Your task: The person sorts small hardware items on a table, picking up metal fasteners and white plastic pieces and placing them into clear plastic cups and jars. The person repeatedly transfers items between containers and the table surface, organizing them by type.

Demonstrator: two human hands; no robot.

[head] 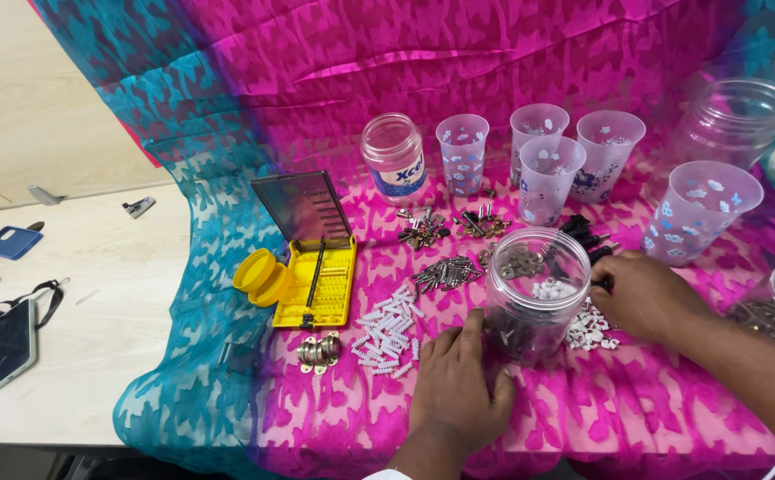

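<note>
Steadying clear plastic jar (534, 293) with left hand (459, 387) fingers spread flat, right hand (645, 293) fingers pinching white clips (587, 327), blue-labelled jar (394, 158) behind

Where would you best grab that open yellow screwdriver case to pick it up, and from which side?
Probably by the yellow tray itself, pinched across its two long edges from above. It lies flat on the pink cloth, while its dark clear lid stands raised at the far end and would likely swing if grabbed. Coming from the near end avoids the lid and the yellow cap touching its left side.
</note>
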